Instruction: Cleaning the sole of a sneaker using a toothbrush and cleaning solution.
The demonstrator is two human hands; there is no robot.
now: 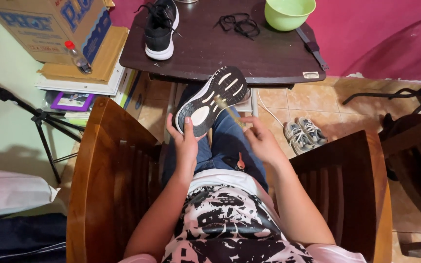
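My left hand (185, 141) clamps heel of black shoe (213, 100), sole turned up for access, resting over my lap. My right hand (261, 141) pinches blurred brush (227, 111) against sole. Matching shoe (161, 27), loose laces (237, 23), green bowl (288, 12) on table (269, 58) beyond held shoe.

The person wears a pink shirt (230, 224) with black splotches and blue jeans (222, 141).

Four shoes: one black shoe (161, 28) on the tabletop (269, 58), one sole-up shoe (213, 100) before it, two grey shoes (304, 135) on the floor beside it. One green bowl (289, 12), one loose lace (237, 23), one bottle (77, 57).
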